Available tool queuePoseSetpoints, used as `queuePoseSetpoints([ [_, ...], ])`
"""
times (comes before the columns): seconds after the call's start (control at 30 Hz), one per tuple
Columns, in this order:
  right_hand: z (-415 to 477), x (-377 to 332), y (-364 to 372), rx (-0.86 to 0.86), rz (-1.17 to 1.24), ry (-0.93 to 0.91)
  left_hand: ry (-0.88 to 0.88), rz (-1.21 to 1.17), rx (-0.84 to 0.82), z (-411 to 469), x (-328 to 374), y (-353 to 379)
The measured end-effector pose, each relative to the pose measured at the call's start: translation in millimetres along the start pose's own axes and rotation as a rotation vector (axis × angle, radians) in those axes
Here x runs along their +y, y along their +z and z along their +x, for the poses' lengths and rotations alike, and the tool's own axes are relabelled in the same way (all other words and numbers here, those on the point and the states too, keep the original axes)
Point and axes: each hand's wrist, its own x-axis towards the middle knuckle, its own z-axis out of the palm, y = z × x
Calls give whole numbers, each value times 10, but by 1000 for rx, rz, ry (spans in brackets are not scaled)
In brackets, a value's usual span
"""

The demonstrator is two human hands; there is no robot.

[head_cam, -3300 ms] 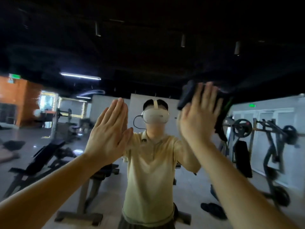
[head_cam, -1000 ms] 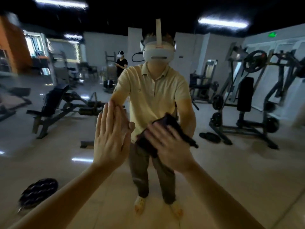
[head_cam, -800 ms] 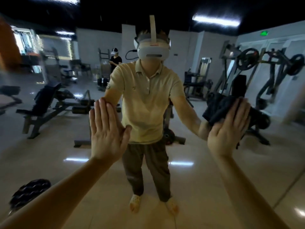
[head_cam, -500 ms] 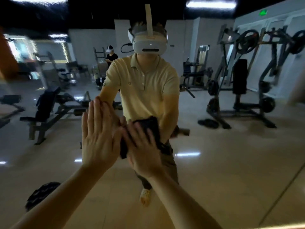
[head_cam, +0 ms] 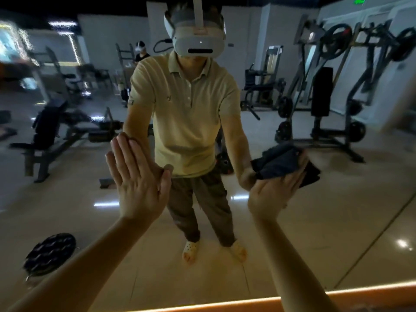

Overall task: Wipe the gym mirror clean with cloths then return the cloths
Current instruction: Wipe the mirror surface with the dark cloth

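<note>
Pressing flat, my right hand (head_cam: 273, 192) pins the cloth (head_cam: 281, 162) to the mirror (head_cam: 337, 233), fingers stretched out rather than curled round it. Half a second ago it was rubbing just beside my left hand (head_cam: 139, 176); now it has swept well out to the right, while the left stays open-palmed on the glass. Dark and bunched, the cloth pokes out above my fingers. Motion blur smears my right fingertips.

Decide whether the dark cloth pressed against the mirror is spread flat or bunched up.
Bunched: the cloth shows thick folds under the right hand.
</note>
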Motion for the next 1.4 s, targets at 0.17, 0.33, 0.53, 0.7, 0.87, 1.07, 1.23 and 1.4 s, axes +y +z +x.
queuePoseSetpoints([
  [0.17, -1035, -648, 271, -407, -10, -626, 43, 12, -18, -14, -98, -20],
  [0.33, -910, -527, 97, -581, -12, -869, 82, 38, -51, -24, -209, -63],
  [0.53, 203, 132, -507, -173, -231, -512, 97, 26, -82, -40, -254, -98],
  [0.7, 140, -51, -415, -164, -128, -370, 89, 10, -128, -44, -236, -198],
  [0.87, -933, -1038, 0, -542, 321, -353, 123, -37, -101, -95, -282, -322],
  [1.07, -1202, -1068, 35, -721, 412, -465, -6, -75, -145, -412, -284, -301],
  [1.23, -604, 222, -473, -676, 85, -304, -22, -40, -183, -432, -218, -159],
  [1.4, -333, 732, -621, -518, -86, 75, -6, -55, -195, -456, -249, -132],
])
